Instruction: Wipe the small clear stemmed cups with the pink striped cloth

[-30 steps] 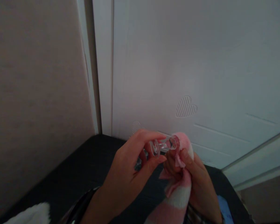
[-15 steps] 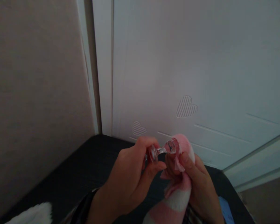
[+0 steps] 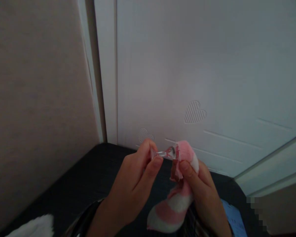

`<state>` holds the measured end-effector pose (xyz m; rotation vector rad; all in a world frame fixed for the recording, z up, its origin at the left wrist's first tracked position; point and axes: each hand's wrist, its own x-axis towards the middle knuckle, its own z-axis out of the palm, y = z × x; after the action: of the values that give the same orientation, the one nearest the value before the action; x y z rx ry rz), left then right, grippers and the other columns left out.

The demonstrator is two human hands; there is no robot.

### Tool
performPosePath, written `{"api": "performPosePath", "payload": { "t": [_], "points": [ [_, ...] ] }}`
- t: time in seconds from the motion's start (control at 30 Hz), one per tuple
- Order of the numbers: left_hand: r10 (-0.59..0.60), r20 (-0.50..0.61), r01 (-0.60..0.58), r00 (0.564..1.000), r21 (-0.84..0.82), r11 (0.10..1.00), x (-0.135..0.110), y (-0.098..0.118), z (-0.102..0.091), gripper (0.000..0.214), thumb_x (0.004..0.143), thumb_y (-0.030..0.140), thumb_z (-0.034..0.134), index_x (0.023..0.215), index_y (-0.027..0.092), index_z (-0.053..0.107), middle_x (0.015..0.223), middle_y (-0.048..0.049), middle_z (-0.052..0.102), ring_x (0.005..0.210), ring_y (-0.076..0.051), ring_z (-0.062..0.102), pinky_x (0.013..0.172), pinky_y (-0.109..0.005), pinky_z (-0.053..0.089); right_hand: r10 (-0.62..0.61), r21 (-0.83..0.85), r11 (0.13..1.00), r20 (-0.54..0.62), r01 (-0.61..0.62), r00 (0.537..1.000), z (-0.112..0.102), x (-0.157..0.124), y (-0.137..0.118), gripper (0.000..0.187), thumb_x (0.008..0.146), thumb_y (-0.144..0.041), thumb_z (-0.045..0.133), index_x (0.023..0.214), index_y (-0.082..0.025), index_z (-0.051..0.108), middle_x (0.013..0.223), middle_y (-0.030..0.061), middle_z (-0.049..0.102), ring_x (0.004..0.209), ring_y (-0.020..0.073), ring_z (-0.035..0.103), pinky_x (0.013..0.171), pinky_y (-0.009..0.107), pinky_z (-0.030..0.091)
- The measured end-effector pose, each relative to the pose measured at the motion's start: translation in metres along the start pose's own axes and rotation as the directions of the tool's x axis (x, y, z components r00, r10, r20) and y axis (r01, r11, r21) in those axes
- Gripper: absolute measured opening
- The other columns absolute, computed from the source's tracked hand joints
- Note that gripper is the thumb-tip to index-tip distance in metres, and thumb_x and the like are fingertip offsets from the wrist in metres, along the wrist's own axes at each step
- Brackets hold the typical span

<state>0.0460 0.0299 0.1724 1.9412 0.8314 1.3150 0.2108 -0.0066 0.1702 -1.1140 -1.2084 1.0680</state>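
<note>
My left hand [image 3: 132,184] is closed, pinching the flat foot of a small clear stemmed glass [image 3: 164,153] between thumb and forefinger. The glass lies sideways, with its wide end against the open cuff of a sock. How far it reaches inside is hidden. My right hand [image 3: 201,189] is closed around the pink-and-white striped sock [image 3: 170,214] near that cuff. The sock's other end droops below, down and to the left.
Under my hands is a dark surface [image 3: 88,177]. White fabric [image 3: 34,227] lies at lower left, and a blue printed item [image 3: 233,219] sits beside my right wrist. A white panel with embossed hearts [image 3: 212,65] stands in front, meeting a wall [image 3: 39,82] on the left.
Both hands have shifted slightly left with the glass and sock. My left fingers have gone from around the foot to a pinch at its edge. More of the sock's drooping end shows.
</note>
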Motion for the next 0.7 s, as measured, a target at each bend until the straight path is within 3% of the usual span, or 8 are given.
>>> {"api": "performPosePath", "payload": {
  "t": [0.1, 0.2, 0.27, 0.4, 0.57, 0.7],
  "points": [
    [0.024, -0.018, -0.024, 1.000, -0.001, 1.000, 0.000, -0.003, 0.000, 0.018, 0.106, 0.043, 0.044, 0.111, 0.027, 0.052, 0.077, 0.0060, 0.059, 0.062, -0.011, 0.055, 0.056, -0.025, 0.041, -0.037, -0.028, 0.999, -0.048, 0.035, 0.998, -0.001, 0.000, 0.000, 0.041, 0.086, -0.060, 0.068, 0.078, -0.020, 0.069, 0.067, -0.0038, 0.057, 0.052, 0.0094, 0.054, 0.046, 0.017, 0.048],
    [0.117, -0.060, -0.115, 0.991, 0.036, 0.993, 0.001, -0.004, 0.001, 0.033, 0.101, 0.033, 0.059, 0.132, 0.035, 0.046, 0.108, 0.0035, 0.062, 0.085, -0.011, 0.063, 0.068, -0.021, 0.048, -0.112, -0.120, 0.988, -0.076, 0.102, 0.991, -0.003, 0.001, -0.002, 0.034, 0.091, -0.054, 0.066, 0.084, -0.021, 0.073, 0.072, -0.0022, 0.063, 0.062, 0.0119, 0.058, 0.056, 0.019, 0.050],
    [0.179, -0.051, -0.175, 0.982, 0.078, 0.982, 0.002, -0.003, 0.000, 0.038, 0.099, 0.028, 0.061, 0.134, 0.036, 0.046, 0.119, 0.0026, 0.060, 0.099, -0.012, 0.062, 0.080, -0.021, 0.048, -0.175, -0.204, 0.964, 0.004, 0.172, 0.985, -0.004, 0.003, -0.005, 0.028, 0.096, -0.047, 0.061, 0.092, -0.023, 0.075, 0.075, -0.0018, 0.067, 0.066, 0.0131, 0.059, 0.060, 0.020, 0.049],
    [0.201, 0.025, -0.203, 0.979, 0.103, 0.974, 0.005, -0.001, -0.001, 0.032, 0.101, 0.027, 0.057, 0.132, 0.034, 0.051, 0.118, 0.0029, 0.060, 0.099, -0.012, 0.059, 0.083, -0.021, 0.046, -0.265, -0.371, 0.868, 0.216, 0.330, 0.940, -0.003, 0.006, -0.013, 0.018, 0.099, -0.031, 0.058, 0.096, -0.024, 0.074, 0.071, -0.0040, 0.066, 0.062, 0.0119, 0.057, 0.060, 0.021, 0.043],
    [0.193, 0.063, -0.198, 0.979, 0.093, 0.976, 0.008, 0.000, -0.004, 0.017, 0.100, 0.032, 0.060, 0.117, 0.027, 0.059, 0.105, 0.0013, 0.060, 0.091, -0.015, 0.057, 0.075, -0.024, 0.045, -0.298, -0.436, 0.817, 0.240, 0.377, 0.924, -0.004, 0.008, -0.016, 0.011, 0.096, -0.025, 0.059, 0.090, -0.021, 0.068, 0.076, -0.0038, 0.066, 0.063, 0.0116, 0.056, 0.061, 0.022, 0.041],
    [0.214, 0.101, -0.219, 0.972, 0.039, 0.975, 0.007, 0.000, -0.004, 0.015, 0.098, 0.037, 0.062, 0.108, 0.025, 0.062, 0.098, 0.0002, 0.060, 0.085, -0.018, 0.056, 0.072, -0.026, 0.043, -0.302, -0.459, 0.799, 0.253, 0.389, 0.919, -0.007, 0.007, -0.015, 0.021, 0.092, -0.025, 0.062, 0.071, -0.019, 0.058, 0.066, -0.0044, 0.057, 0.060, 0.0110, 0.050, 0.055, 0.022, 0.034]
  ]
}}
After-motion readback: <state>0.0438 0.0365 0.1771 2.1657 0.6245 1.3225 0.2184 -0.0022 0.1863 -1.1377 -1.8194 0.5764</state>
